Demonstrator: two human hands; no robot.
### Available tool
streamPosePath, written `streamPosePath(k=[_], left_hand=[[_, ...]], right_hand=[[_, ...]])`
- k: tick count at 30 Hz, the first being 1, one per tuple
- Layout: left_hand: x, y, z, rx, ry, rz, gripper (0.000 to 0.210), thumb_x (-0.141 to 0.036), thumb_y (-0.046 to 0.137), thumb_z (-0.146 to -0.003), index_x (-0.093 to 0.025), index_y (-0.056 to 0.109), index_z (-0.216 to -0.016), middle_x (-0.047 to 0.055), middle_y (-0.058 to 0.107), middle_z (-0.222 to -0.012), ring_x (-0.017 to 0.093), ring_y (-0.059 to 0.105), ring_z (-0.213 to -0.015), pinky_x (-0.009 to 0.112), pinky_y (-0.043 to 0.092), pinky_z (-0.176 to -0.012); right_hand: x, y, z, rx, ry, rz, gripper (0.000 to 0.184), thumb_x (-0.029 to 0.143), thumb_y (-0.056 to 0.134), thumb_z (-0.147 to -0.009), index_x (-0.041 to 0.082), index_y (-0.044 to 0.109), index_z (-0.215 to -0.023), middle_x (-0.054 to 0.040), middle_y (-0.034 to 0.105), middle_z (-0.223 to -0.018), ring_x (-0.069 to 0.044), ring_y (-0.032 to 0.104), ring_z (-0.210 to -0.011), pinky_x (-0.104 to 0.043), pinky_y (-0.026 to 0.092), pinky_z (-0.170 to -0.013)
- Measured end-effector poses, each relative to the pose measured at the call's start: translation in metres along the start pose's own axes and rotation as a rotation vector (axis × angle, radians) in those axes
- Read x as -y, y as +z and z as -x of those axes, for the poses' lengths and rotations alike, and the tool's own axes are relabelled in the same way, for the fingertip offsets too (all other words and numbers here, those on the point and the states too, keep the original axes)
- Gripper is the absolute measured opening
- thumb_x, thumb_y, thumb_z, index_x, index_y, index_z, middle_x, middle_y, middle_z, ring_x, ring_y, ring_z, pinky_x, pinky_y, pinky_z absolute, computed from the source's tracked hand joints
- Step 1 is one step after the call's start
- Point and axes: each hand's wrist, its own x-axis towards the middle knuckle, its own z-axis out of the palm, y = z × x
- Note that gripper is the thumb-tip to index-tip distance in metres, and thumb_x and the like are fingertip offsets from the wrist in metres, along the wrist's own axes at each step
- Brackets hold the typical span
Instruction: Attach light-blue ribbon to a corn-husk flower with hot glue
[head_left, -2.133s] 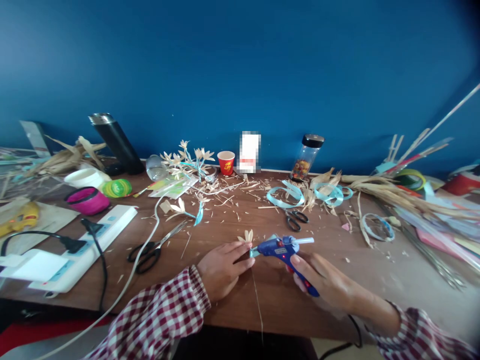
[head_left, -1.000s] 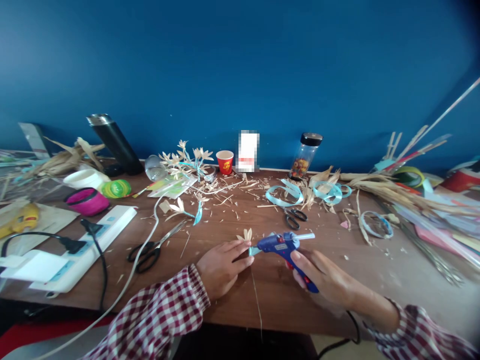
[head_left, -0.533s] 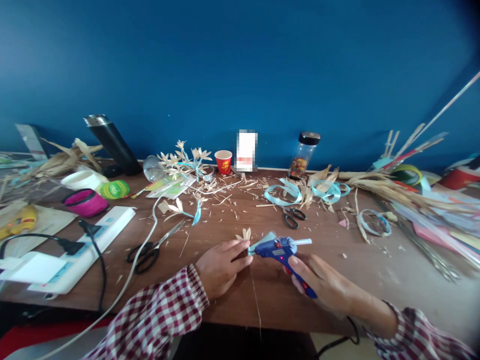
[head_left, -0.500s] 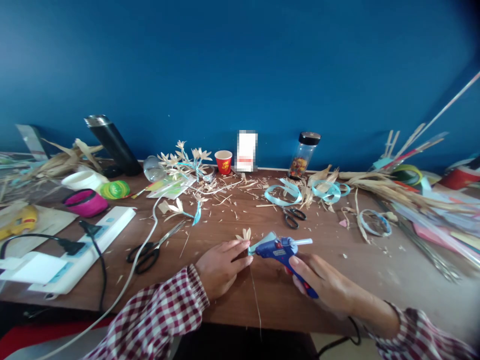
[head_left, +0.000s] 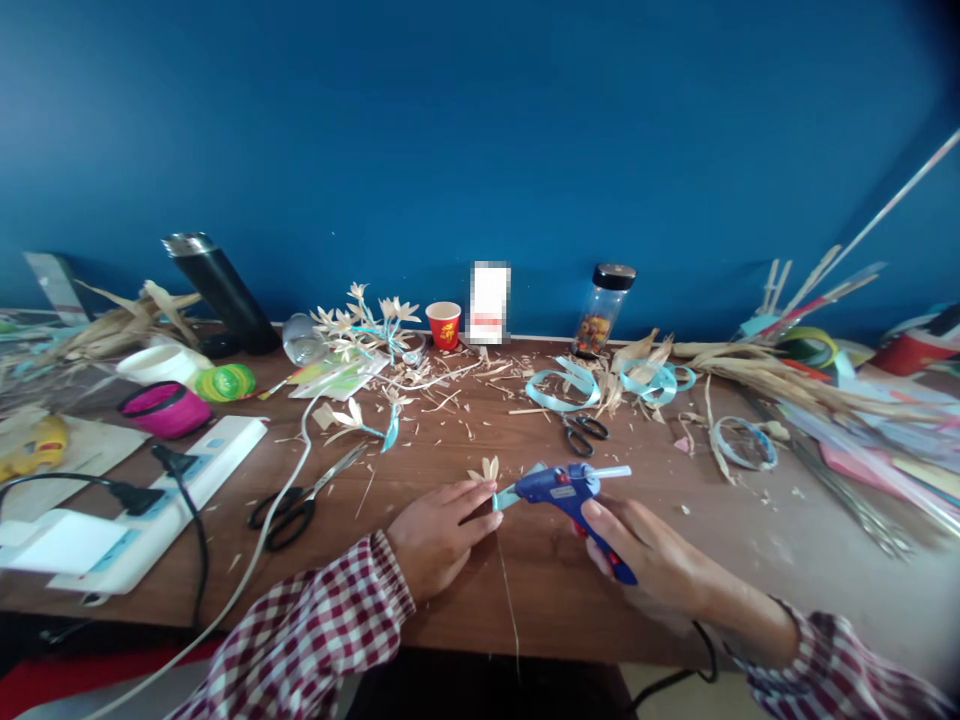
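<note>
My left hand (head_left: 435, 535) rests near the table's front and pinches a small pale husk flower (head_left: 489, 468) by its base. A light blue ribbon (head_left: 507, 496) runs from that base toward the right, and a thin wire stem (head_left: 508, 590) hangs down toward me. My right hand (head_left: 637, 545) grips the handle of a blue hot glue gun (head_left: 559, 485), its nozzle pointing left over the ribbon. A clear glue stick (head_left: 611, 472) juts from the gun's back end. Whether the nozzle touches the ribbon I cannot tell.
Black-handled scissors (head_left: 289, 515) lie beside a white power strip (head_left: 169, 510) on the left. Behind stand finished husk flowers (head_left: 367, 320), a red paper cup (head_left: 444, 325) and a glass jar (head_left: 602, 310). Blue ribbon coils (head_left: 566, 388) and small scissors (head_left: 583, 435) lie right of centre.
The glue gun has shifted slightly right, its nozzle drawing away from my left fingers, so more of the blue ribbon shows. My left hand keeps its pinch on the flower.
</note>
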Motion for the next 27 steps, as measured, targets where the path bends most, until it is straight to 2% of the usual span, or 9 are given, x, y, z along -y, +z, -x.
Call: streamPosePath(k=[5, 11, 14, 20, 24, 27], left_hand=[[0.000, -0.001, -0.001, 0.010, -0.002, 0.001, 0.042, -0.008, 0.046, -0.077, -0.017, 0.054, -0.117, 0.014, 0.046, -0.134, 0.024, 0.041, -0.124, 0.044, 0.040, -0.101], [0.000, 0.000, 0.000, 0.007, -0.002, -0.012, 0.042, -0.008, 0.046, -0.077, -0.017, 0.054, -0.117, 0.014, 0.046, -0.134, 0.026, 0.043, -0.122, 0.046, 0.041, -0.099], [0.000, 0.000, 0.000, 0.024, -0.014, -0.014, 0.043, -0.007, 0.046, -0.077, -0.018, 0.054, -0.118, 0.013, 0.045, -0.134, 0.026, 0.042, -0.123, 0.046, 0.041, -0.099], [-0.001, -0.002, 0.000, 0.024, -0.004, -0.018, 0.041, -0.008, 0.047, -0.078, -0.017, 0.054, -0.118, 0.014, 0.046, -0.134, 0.026, 0.042, -0.123, 0.045, 0.041, -0.099], [-0.001, -0.003, 0.000, 0.016, -0.009, -0.017, 0.041, -0.008, 0.046, -0.078, -0.017, 0.054, -0.118, 0.014, 0.046, -0.134, 0.025, 0.042, -0.123, 0.045, 0.041, -0.100], [-0.001, -0.003, 0.001, 0.030, -0.015, -0.015, 0.042, -0.008, 0.047, -0.078, -0.017, 0.053, -0.119, 0.014, 0.046, -0.134, 0.026, 0.042, -0.123, 0.045, 0.041, -0.099]], right_hand=[[-0.001, 0.002, 0.000, -0.006, -0.040, 0.010, 0.047, 0.051, 0.025, -0.093, 0.018, 0.052, -0.071, 0.0015, 0.051, -0.055, -0.012, 0.047, -0.052, -0.026, 0.040, -0.057], [-0.006, -0.008, 0.006, -0.024, -0.087, 0.027, 0.049, 0.052, 0.026, -0.092, 0.019, 0.053, -0.067, -0.0005, 0.053, -0.054, -0.013, 0.048, -0.052, -0.028, 0.041, -0.059], [-0.005, -0.006, 0.007, -0.001, -0.080, 0.010, 0.049, 0.051, 0.024, -0.093, 0.019, 0.053, -0.070, -0.0004, 0.053, -0.055, -0.012, 0.049, -0.051, -0.027, 0.041, -0.057], [-0.005, -0.003, 0.006, -0.064, -0.082, 0.040, 0.049, 0.056, 0.030, -0.090, 0.021, 0.051, -0.064, -0.0010, 0.054, -0.054, -0.013, 0.050, -0.053, -0.028, 0.042, -0.059], [-0.005, -0.004, 0.007, -0.025, -0.041, 0.055, 0.049, 0.051, 0.024, -0.093, 0.020, 0.047, -0.064, 0.0003, 0.052, -0.055, -0.012, 0.049, -0.053, -0.027, 0.042, -0.059], [-0.008, -0.004, 0.007, -0.025, -0.113, 0.097, 0.045, 0.048, 0.027, -0.093, 0.020, 0.051, -0.068, -0.0001, 0.053, -0.057, -0.013, 0.049, -0.055, -0.028, 0.042, -0.061]])
